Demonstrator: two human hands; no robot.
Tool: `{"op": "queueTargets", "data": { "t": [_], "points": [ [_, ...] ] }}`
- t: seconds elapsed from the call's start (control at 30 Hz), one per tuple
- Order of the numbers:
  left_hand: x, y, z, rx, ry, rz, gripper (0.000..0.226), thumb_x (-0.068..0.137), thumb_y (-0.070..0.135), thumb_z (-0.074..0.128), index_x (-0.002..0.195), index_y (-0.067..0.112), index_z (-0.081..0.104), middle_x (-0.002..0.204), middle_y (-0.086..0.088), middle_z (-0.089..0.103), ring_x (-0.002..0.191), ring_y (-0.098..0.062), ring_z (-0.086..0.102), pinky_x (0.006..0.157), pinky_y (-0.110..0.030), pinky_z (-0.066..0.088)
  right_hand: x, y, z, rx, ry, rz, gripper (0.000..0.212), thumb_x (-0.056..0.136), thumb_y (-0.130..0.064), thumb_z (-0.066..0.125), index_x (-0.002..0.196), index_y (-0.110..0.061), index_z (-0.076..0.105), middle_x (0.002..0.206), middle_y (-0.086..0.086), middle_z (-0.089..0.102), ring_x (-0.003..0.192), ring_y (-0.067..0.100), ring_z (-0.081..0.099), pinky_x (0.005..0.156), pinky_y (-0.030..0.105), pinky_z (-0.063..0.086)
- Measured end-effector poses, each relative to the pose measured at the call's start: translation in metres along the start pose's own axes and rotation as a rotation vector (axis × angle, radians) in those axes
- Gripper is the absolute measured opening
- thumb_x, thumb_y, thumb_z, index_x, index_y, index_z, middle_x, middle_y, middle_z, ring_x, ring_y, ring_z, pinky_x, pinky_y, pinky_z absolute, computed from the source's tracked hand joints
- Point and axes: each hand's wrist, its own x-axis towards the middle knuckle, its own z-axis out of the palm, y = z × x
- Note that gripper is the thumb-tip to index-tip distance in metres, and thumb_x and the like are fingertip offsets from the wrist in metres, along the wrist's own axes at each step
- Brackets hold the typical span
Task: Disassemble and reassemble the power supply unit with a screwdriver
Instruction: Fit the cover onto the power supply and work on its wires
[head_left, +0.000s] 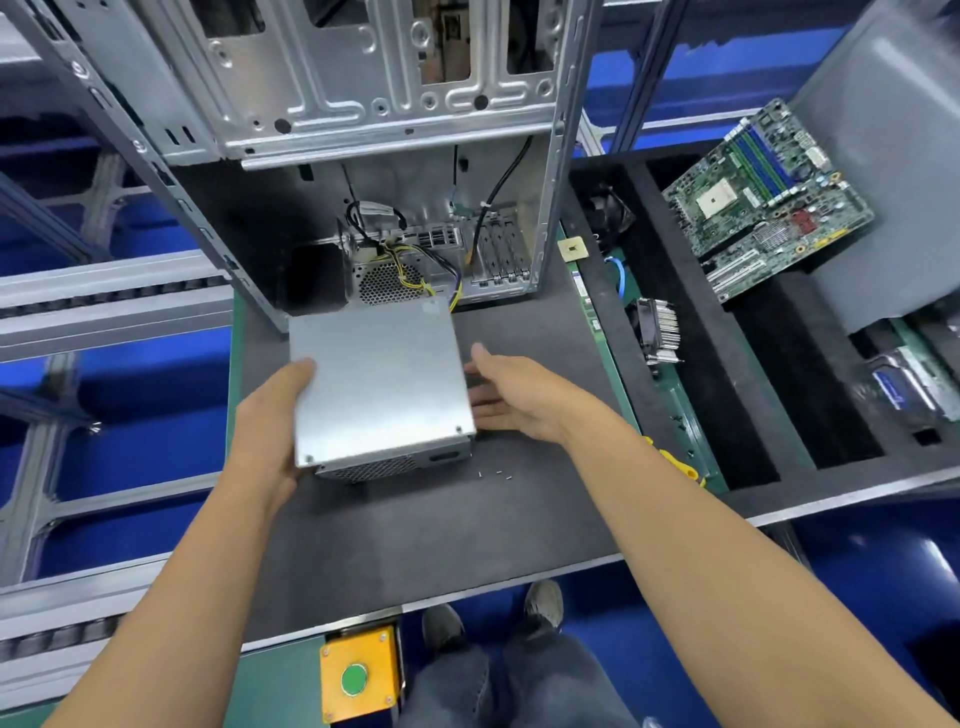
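A grey metal power supply unit (379, 384) is lifted slightly above the dark mat (415, 530), its flat lid facing up and a mesh vent on its near side. My left hand (270, 431) grips its left near corner, thumb on top. On the unit's right side is my right hand (511, 397), fingers spread and nothing held; whether it touches the casing I cannot tell. Its yellow and black cables (415, 270) run back into the open computer case (363, 130). A few small screws (496, 473) lie on the mat just right of the unit. A yellow-handled tool (680, 465) pokes out from behind my right forearm.
To the right, a black foam tray (753, 415) holds a green motherboard (763, 202), a heatsink with fan (660, 327) and a small fan (610, 210). A yellow box with a green button (358, 675) sits at the bench's near edge. A conveyor rail (104, 301) runs on the left.
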Motion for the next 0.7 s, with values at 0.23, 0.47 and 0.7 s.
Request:
{"op": "queueTargets", "data": {
  "t": [0.23,0.47,0.7],
  "points": [
    [-0.007,-0.005,0.006,0.034,0.087,0.045,0.022,0.079,0.044,0.068,0.079,0.024,0.077,0.083,0.004,0.075,0.069,-0.017,0.072,0.053,-0.027,0.055,-0.016,-0.01,0.011,-0.296,0.03,-0.075,0.1,0.07,-0.094,0.036,0.128,-0.017,0.063,0.126,0.003,0.066,0.116,0.02,0.061,0.101,0.042,0.048],
    [-0.008,-0.004,0.006,0.042,0.107,0.011,0.026,0.07,0.053,0.071,0.083,0.031,0.079,0.093,0.006,0.076,0.079,-0.018,0.073,0.07,-0.033,0.056,-0.019,-0.005,0.019,-0.277,0.225,-0.15,0.075,0.083,-0.085,0.028,0.075,-0.022,0.069,0.079,-0.007,0.068,0.08,0.018,0.062,0.078,0.034,0.05],
    [-0.003,-0.007,0.004,0.051,0.156,0.001,0.033,0.065,0.053,0.071,0.085,0.027,0.074,0.08,0.009,0.073,0.064,-0.014,0.07,0.061,-0.03,0.054,0.028,-0.032,0.01,0.144,0.242,-0.095,0.038,0.104,-0.018,0.044,0.126,0.01,0.058,0.106,0.018,0.069,0.091,0.028,0.068,0.073,0.022,0.053]
  ]
}}
